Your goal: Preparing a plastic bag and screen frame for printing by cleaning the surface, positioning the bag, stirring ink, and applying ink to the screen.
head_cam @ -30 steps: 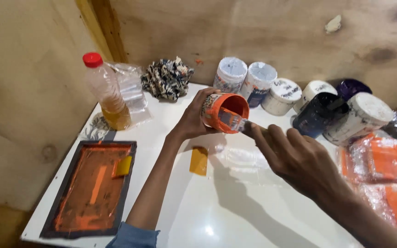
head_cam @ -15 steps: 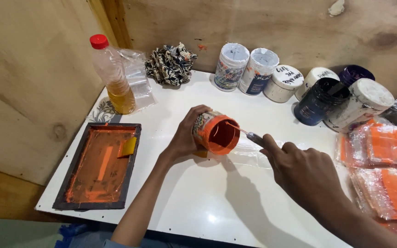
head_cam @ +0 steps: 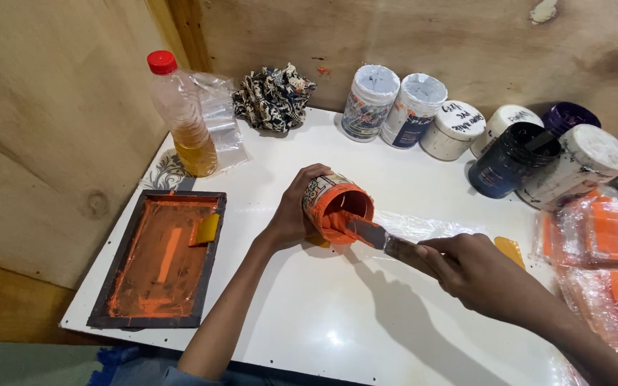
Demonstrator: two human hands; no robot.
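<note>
My left hand [head_cam: 296, 211] grips an open jar of orange paint [head_cam: 334, 204], tilted on its side toward me above the white table [head_cam: 337, 322]. My right hand [head_cam: 477, 268] holds a metal spatula [head_cam: 370, 232] whose orange-coated blade reaches into the jar's mouth. A small yellow piece lies on the table just under the jar, mostly hidden by it.
A dark-framed screen smeared with orange [head_cam: 159, 257], a yellow scraper [head_cam: 205, 229] on it, lies at the left. A bottle of amber liquid [head_cam: 180, 114], a patterned rag [head_cam: 273, 96] and several paint jars [head_cam: 413, 107] line the back. Orange plastic-wrapped packs [head_cam: 602, 264] sit at the right.
The jar has come lower and closer to the table and tilted further toward me. The spatula blade has gone into its mouth. The view has shifted so more of the table shows.
</note>
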